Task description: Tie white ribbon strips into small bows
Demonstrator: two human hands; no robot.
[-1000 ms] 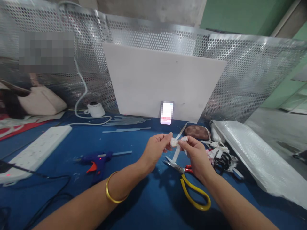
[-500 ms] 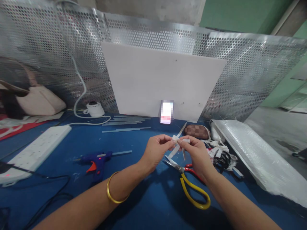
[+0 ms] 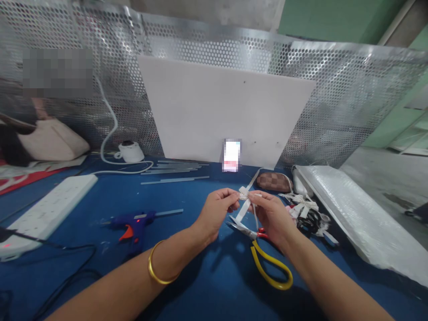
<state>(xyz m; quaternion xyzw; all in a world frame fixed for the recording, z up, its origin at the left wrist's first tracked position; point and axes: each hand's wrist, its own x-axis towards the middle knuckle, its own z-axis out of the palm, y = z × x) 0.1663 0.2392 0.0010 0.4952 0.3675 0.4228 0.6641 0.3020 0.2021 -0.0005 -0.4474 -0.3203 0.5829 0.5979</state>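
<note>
Between my two hands is a small white ribbon bow [image 3: 244, 192], held just above the blue table. My left hand [image 3: 216, 209] pinches its left side between thumb and fingers. On the other side, my right hand [image 3: 270, 211] grips the bow's right loop, with a thin ribbon end hanging below the fingers. A length of white ribbon [image 3: 243, 211] slants down behind the bow toward the scissors. The scissors [image 3: 270, 266], with one yellow and one red handle, lie with blades parted under my right hand, which hides part of the red handle.
A blue glue gun [image 3: 135, 223] with a glue stick in it lies left, near a white power strip [image 3: 50, 209]. Several glue sticks [image 3: 177, 167] lie at the back, before a lit phone [image 3: 231, 155]. Right are a checkered pouch [image 3: 274, 182], ribbon scraps [image 3: 307, 209] and a plastic-wrapped package [image 3: 361, 218].
My fingers have shifted slightly on the ribbon, and the bow's loops and knot now show more clearly between them. The loose end at the right hangs straighter.
</note>
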